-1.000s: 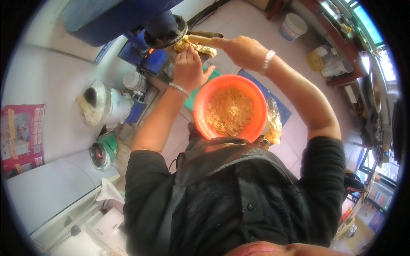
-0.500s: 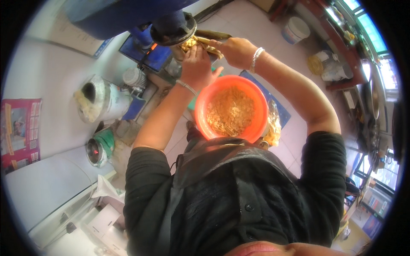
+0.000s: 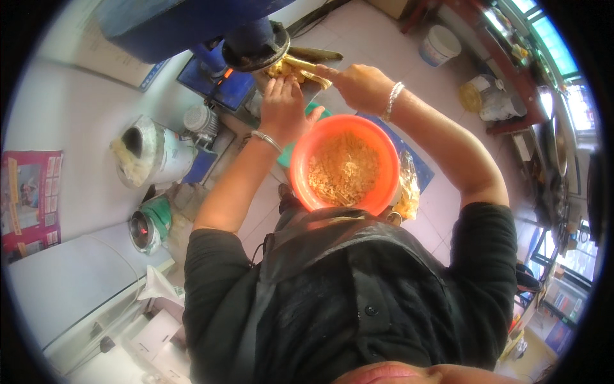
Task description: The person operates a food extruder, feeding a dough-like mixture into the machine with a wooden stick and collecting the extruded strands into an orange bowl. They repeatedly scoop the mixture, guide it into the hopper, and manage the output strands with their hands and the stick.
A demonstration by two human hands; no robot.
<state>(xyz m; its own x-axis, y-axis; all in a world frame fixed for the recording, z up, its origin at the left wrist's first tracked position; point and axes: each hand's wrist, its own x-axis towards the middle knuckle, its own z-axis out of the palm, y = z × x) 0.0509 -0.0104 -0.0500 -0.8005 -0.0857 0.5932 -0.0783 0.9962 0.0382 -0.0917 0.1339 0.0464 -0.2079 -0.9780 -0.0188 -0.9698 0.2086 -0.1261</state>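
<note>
Machinery (image 3: 256, 46) crowds eleven o'clock by the left hand (image 3: 283, 110), can't tell its grip! Right hand (image 3: 366, 88) at one, closed round seemingly a stick (image 3: 300, 63); orange basin (image 3: 391, 173) at its six.

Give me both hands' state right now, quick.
Left hand: open, up against the yellowish material.
Right hand: closed, holding a pale stick-like tool.
</note>
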